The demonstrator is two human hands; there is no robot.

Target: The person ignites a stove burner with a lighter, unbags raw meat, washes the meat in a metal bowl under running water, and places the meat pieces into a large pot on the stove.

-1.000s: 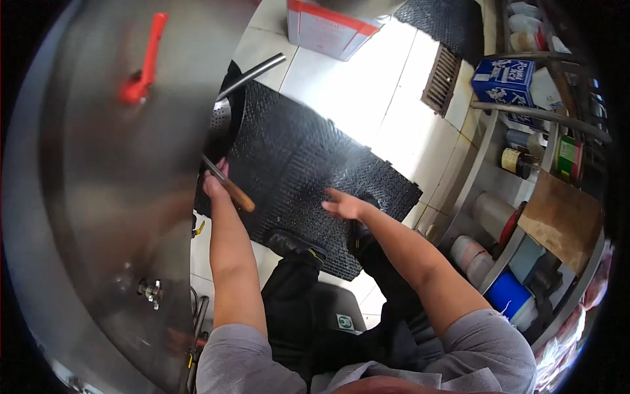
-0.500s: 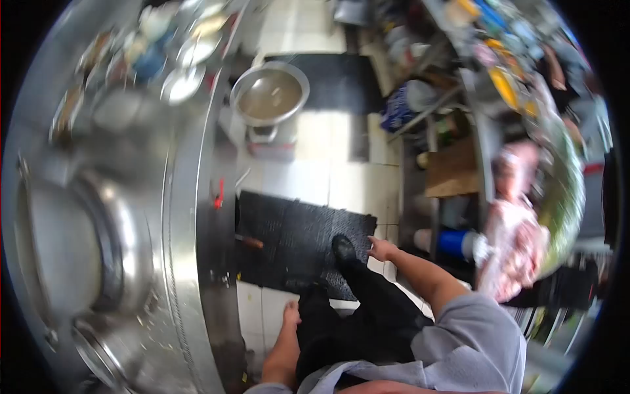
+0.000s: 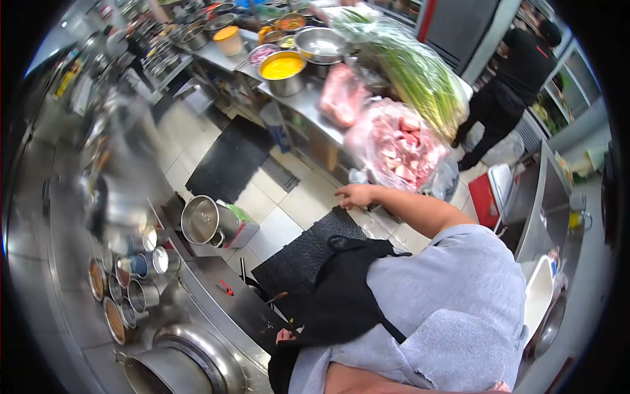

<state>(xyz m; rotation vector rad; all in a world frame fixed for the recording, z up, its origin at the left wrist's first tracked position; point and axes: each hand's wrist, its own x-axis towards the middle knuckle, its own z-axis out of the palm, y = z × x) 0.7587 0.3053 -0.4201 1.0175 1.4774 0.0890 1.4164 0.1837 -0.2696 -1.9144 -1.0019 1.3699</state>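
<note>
My right hand (image 3: 355,195) reaches out over the floor with its fingers apart and nothing in them. Closest to it is a clear plastic bag of cut raw meat (image 3: 401,148) at the table's end, and no contact shows between them. Beside that bag lies another wrapped piece of pink meat (image 3: 344,95). A long clear bag of green onions (image 3: 420,69) stretches behind both. Low by the steel counter, my left hand (image 3: 285,335) shows only in small part beside my black apron; its fingers are mostly hidden.
A steel pot (image 3: 202,220) stands low by the counter (image 3: 216,276) on my left. Black mats (image 3: 308,253) cover parts of the tiled floor. A pot of yellow liquid (image 3: 282,67) sits on the prep table. Another person (image 3: 515,72) in black stands beyond it, near a red-and-white cooler (image 3: 489,197).
My view has swung up and to the right, bringing the prep table and another person into sight. My right arm has risen towards the bagged meat. Less of my left hand shows.
</note>
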